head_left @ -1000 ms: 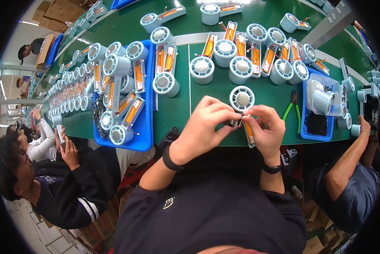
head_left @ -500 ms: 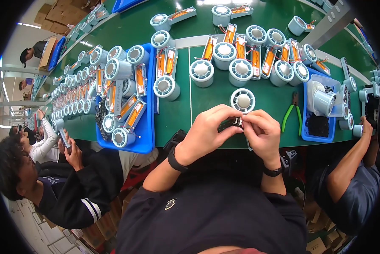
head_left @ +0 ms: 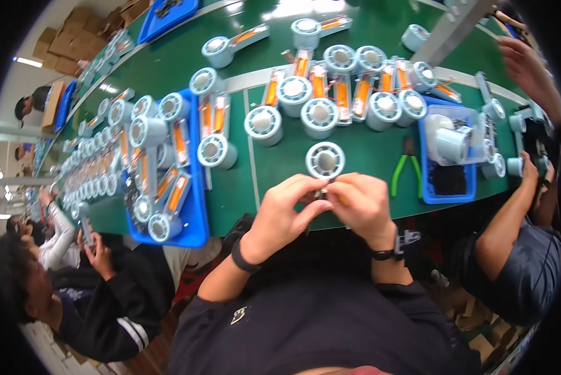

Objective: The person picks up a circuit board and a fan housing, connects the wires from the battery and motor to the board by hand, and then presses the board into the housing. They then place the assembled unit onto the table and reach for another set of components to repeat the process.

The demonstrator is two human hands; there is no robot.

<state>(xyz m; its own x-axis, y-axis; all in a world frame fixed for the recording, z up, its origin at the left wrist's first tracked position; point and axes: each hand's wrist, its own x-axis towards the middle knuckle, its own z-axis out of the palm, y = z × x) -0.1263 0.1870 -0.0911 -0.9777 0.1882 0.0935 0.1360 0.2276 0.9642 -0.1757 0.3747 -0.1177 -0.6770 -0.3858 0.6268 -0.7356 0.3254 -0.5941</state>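
Note:
At the front edge of the green table (head_left: 280, 165), my two hands meet fingertip to fingertip. My left hand (head_left: 287, 209) pinches a small dark part with a pale, metallic-looking end (head_left: 320, 194), mostly hidden by the fingers. My right hand (head_left: 363, 205) is closed at that same part, thumb and fingertips pressed together; what exactly they grip is hidden. Just beyond my fingertips stands a light blue handheld fan (head_left: 325, 160) with its round, vented face up. Its lower part is covered by my hands.
Several fans with orange batteries (head_left: 318, 117) line the table behind. Green-handled pliers (head_left: 408, 167) lie right of my hands, beside a blue bin (head_left: 448, 197) of black parts. A blue tray (head_left: 196, 232) of fans stands left. Co-workers sit on both sides; a hand (head_left: 530, 69) reaches in far right.
The view has shifted, so the table things sit further left. My hands remain together at the small dark part, now more covered by fingers. A co-worker's hand has appeared at upper right.

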